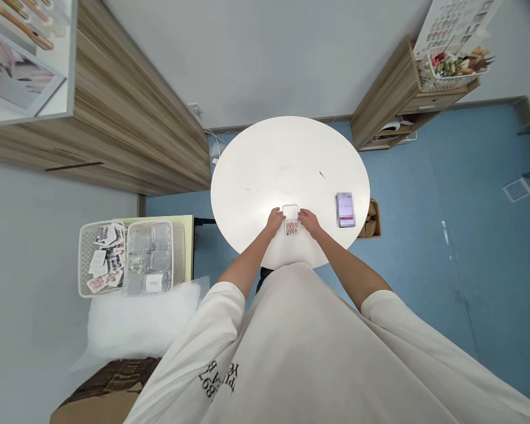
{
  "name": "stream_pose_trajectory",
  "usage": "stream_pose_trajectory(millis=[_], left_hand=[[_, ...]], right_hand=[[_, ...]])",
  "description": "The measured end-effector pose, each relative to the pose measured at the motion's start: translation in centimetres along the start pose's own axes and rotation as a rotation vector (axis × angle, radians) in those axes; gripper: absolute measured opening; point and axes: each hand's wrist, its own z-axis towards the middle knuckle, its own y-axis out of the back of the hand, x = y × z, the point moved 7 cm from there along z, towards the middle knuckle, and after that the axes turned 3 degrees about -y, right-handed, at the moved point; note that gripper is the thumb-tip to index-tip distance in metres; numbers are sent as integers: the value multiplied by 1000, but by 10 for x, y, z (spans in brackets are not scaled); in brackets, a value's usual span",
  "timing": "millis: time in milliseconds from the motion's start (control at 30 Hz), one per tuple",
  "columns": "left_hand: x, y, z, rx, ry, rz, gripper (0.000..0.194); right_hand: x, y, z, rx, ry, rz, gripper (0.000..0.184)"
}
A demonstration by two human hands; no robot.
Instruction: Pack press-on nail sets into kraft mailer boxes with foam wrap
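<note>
Close to the near edge of the round white table (pixel 287 153) lies a small clear plastic box (pixel 290 210) with its lid up, hinged away from me. In its lower half sits a set of pinkish press-on nails (pixel 291 228), laid out in rows. My left hand (pixel 274 221) has its bent fingers at the left edge of the lid. On the opposite edge, the fingers of my right hand (pixel 310 221) are curled against the lid. Both hands seem to grip the box between them, though the fingertips are small in the view.
A phone (pixel 345 209) rests at the table's right side. To the left, one white basket (pixel 100 259) holds nail cards and another (pixel 149 259) holds clear boxes. Bubble wrap (pixel 136 321) lies below them. Wooden cabinets (pixel 150 118) stand at the back left and right.
</note>
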Motion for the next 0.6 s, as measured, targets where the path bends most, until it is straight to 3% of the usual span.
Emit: stream_pose_trajectory(millis=[233, 400, 600], left_hand=[[-10, 3, 0, 46, -47, 88, 55], [-19, 8, -12, -2, -154, 141, 42], [-6, 11, -32, 14, -185, 166, 35]], right_hand=[[11, 1, -6, 28, 1, 18, 58], [15, 0, -13, 54, 4, 30, 60], [5, -1, -29, 77, 39, -31, 62]])
